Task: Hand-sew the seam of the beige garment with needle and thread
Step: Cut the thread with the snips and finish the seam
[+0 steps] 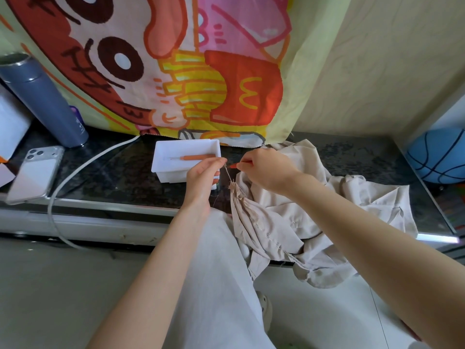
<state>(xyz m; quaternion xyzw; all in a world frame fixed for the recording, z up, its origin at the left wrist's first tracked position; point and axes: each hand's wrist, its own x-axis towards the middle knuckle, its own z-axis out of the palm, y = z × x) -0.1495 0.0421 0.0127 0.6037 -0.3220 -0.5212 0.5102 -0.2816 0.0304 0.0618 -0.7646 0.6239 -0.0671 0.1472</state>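
The beige garment [297, 217] lies crumpled on the dark counter, part of it hanging over the front edge. A gathered corner of its seam [235, 188] stands up near the middle. From that corner a thin thread [227, 173] runs up to my left hand [203, 175], which pinches its upper end. My right hand [266, 170] grips a small orange-red tool [235, 165] whose tip points left at the thread. No needle can be made out.
A white plastic tray [161, 157] holding an orange-handled tool [193, 157] sits just behind my left hand. A phone [35, 172], white cable [83, 165] and grey flask [42, 99] are at the left. A cartoon cloth [176, 71] hangs behind; a blue ball [440, 157] lies far right.
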